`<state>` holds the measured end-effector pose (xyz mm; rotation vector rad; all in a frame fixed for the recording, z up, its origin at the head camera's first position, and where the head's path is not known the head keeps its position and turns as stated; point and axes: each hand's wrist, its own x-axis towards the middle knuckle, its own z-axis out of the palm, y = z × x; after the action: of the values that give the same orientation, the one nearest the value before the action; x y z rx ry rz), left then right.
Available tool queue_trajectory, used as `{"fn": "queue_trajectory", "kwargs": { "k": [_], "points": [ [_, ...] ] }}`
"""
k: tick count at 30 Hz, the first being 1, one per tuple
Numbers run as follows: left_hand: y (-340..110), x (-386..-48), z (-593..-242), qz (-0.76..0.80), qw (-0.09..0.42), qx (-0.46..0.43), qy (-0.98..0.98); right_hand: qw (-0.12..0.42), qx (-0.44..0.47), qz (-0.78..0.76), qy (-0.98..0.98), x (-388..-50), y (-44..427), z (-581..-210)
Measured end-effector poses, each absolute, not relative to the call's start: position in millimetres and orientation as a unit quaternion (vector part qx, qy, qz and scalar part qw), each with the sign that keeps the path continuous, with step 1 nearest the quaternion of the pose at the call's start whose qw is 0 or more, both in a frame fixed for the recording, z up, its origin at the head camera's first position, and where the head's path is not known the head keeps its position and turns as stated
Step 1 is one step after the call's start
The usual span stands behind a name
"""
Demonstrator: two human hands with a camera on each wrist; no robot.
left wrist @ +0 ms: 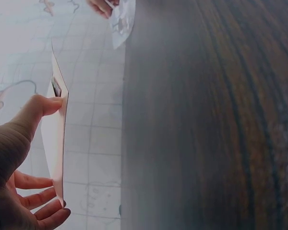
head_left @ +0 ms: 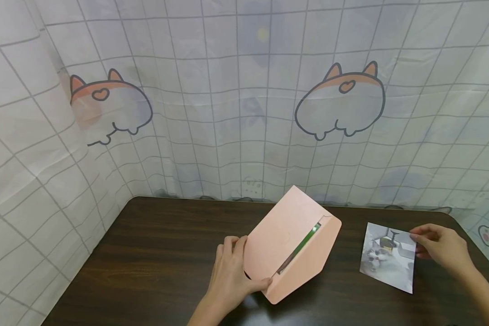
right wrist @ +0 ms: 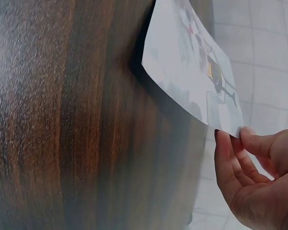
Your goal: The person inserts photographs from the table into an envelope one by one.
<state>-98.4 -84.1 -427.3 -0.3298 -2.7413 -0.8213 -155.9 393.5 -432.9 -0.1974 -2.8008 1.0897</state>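
A pale pink envelope [head_left: 283, 235] is tilted above the table, its flap [head_left: 309, 267] folded open toward the lower right. Through its slit shows a narrow strip of something green and dark [head_left: 299, 248]. My left hand [head_left: 232, 271] grips the envelope's lower left edge, the thumb on the flap side and the fingers behind, as the left wrist view also shows. On the right, my right hand [head_left: 444, 246] pinches the upper right corner of a glossy photo print [head_left: 389, 258] between thumb and fingers. The print bears a greyish picture with what looks like a cat, and bends slightly in the right wrist view.
The dark wood-grain table [head_left: 155, 253] spreads under both hands. Behind it and along its left side hangs a white gridded curtain [head_left: 212, 113] with cartoon animal drawings, reaching down to the table's back edge.
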Motion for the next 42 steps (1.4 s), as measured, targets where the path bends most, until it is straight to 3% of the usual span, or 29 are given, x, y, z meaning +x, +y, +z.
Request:
{"fn": "queue_trajectory", "kwargs": {
  "k": [42],
  "points": [
    [-88.3,-101.0,-427.5,-0.285,0.148,-0.103,-0.941,0.081,-0.032,0.381,-0.921,-147.5,376.6,-415.5]
  ]
}}
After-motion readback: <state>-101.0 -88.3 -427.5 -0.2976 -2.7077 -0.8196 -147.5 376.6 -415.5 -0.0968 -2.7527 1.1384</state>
